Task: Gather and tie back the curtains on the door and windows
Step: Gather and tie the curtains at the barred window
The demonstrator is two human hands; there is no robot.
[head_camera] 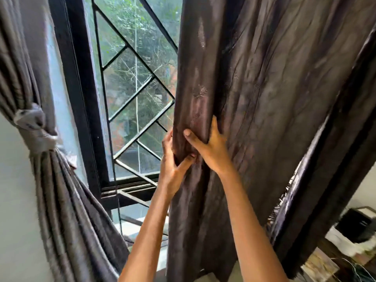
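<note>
A dark brown curtain (254, 98) hangs over the right half of the window. Its left edge is bunched into a thick roll. My left hand (173, 159) wraps that roll from the window side, thumb across the front. My right hand (207, 147) clamps the same roll from the right, fingers pressed into the folds just above the left hand. On the left, a grey curtain (67, 210) is gathered and held by a pale fabric tie (34, 127).
The black window frame (81, 98) with a diagonal metal grille (140, 86) stands between the two curtains, greenery outside. A frayed curtain hem (284, 192) hangs at right. Below right sit a dark box (356, 224) and cluttered items on a surface.
</note>
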